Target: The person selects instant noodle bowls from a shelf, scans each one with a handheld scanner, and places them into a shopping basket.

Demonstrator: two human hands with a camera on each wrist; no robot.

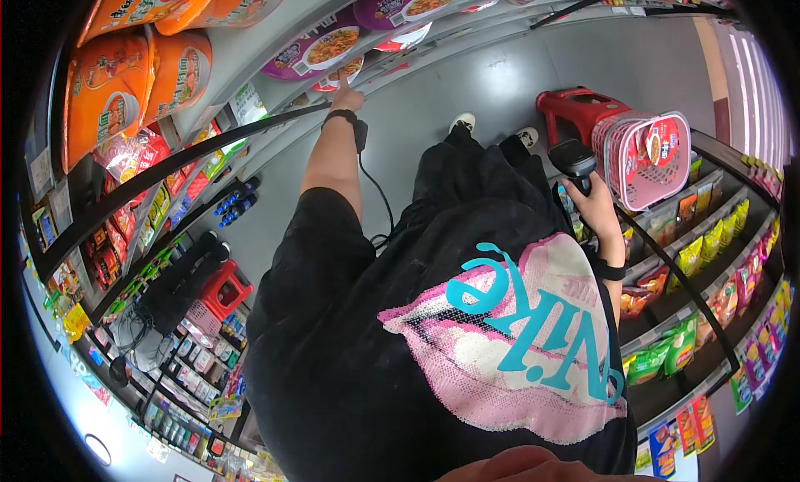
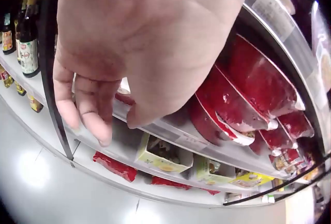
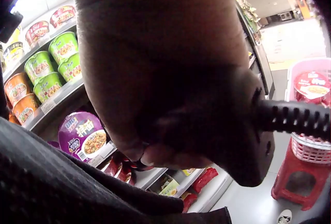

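Observation:
In the head view my left hand reaches to the shelf, a finger extended up to a red instant noodle bowl under the purple noodle bowls. The left wrist view shows this hand with loosely bent fingers, beside a row of red noodle bowls; its palm hides part of the shelf. My right hand grips the handle of a black barcode scanner, held near the right side of my body. Up close in the right wrist view, the scanner is dark, with a ribbed cable end.
A pink basket holding red noodle bowls sits on a red stool at right. Snack shelves stand close on the right. Orange noodle buckets line the upper left shelf. Another person is by a second red stool.

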